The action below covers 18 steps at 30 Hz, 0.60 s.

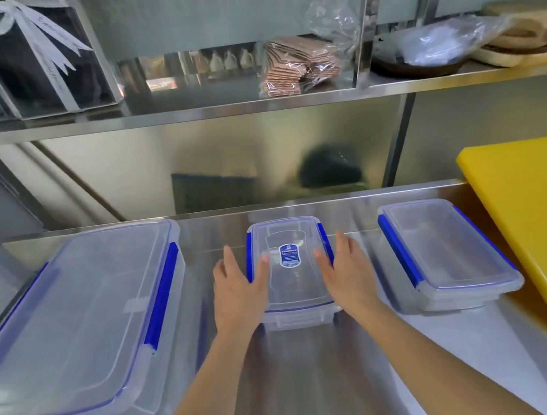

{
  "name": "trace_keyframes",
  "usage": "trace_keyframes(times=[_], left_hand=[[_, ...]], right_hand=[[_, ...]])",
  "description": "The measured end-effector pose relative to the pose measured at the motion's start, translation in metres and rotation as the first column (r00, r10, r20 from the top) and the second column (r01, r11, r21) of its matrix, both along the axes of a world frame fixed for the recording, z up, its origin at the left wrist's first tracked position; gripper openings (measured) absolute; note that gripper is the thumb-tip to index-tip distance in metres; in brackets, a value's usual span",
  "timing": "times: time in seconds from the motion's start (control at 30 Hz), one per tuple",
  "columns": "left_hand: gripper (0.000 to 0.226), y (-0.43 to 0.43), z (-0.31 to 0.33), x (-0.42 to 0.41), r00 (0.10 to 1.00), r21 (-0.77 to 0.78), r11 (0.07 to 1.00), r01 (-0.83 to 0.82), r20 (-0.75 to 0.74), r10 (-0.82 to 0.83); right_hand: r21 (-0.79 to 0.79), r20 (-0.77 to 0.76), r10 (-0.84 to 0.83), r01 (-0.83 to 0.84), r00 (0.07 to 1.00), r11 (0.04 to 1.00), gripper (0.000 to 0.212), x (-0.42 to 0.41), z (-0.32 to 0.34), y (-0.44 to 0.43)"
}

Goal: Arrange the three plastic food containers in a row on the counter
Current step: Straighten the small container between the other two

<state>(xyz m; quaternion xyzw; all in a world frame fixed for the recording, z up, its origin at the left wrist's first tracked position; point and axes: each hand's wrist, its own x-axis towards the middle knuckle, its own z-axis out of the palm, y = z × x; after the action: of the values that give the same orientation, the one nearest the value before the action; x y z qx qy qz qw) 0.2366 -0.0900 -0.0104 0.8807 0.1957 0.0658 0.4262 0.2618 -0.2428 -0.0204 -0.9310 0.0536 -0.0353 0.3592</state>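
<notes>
1. Three clear plastic containers with blue side clips are sitting in a row on a steel counter (318,373), well apart from each other, all with lids on.
2. The large container (75,332) is lying at the left, the small container (291,273) in the middle (it carries a blue label on its lid), and the medium container (440,249) at the right.
3. The left hand (237,290) is pressing flat against the small container's left side, fingers extended, thumb resting on the lid.
4. The right hand (348,274) is mirroring it on the right side, fingers straight and thumb on the lid, so both hands are clasping the box between them.
5. A yellow cutting board (540,228) is leaning at the far right, just beside the medium container.
6. A steel shelf (254,107) above is holding dark ribbon-tied gift boxes (27,64), a bag of brown packets (300,64) and wooden boards (525,35).
</notes>
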Motion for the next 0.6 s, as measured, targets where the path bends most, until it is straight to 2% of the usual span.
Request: trace_keyframes(times=[0.1,0.17,0.27,0.37,0.43,0.5,0.6], left_hand=[[0.057,0.037,0.032,-0.013,0.991,0.075,0.997,-0.036,0.131,0.026],[0.043,0.084,0.046,-0.027,0.972,0.161,0.975,-0.152,0.202,0.118],[0.045,0.162,0.046,-0.045,0.95,0.329,0.893,-0.307,0.163,0.266],[0.057,0.206,0.035,-0.057,0.908,0.476,0.793,-0.38,0.029,0.418],[0.074,0.223,0.026,-0.061,0.886,0.437,0.813,-0.384,-0.073,0.458],[0.081,0.232,0.016,-0.06,0.877,0.32,0.862,-0.393,-0.151,0.456],[0.061,0.225,0.004,-0.061,0.906,0.152,0.909,-0.389,-0.116,0.407]], right_hand=[[0.027,0.211,0.005,-0.011,0.978,1.0,0.044,-0.012,0.016,0.021],[0.061,0.207,0.126,-0.142,0.97,0.988,0.04,-0.024,0.018,0.053],[0.226,0.107,0.281,-0.299,0.954,0.927,0.049,-0.048,0.019,0.103],[0.528,-0.109,0.381,-0.271,0.918,0.805,0.071,-0.059,0.02,0.123],[0.676,-0.212,0.432,-0.187,0.877,0.712,0.081,-0.061,0.017,0.131],[0.743,-0.25,0.444,-0.123,0.86,0.657,0.086,-0.058,0.014,0.137],[0.74,-0.257,0.435,-0.114,0.863,0.663,0.093,-0.05,0.004,0.149]])
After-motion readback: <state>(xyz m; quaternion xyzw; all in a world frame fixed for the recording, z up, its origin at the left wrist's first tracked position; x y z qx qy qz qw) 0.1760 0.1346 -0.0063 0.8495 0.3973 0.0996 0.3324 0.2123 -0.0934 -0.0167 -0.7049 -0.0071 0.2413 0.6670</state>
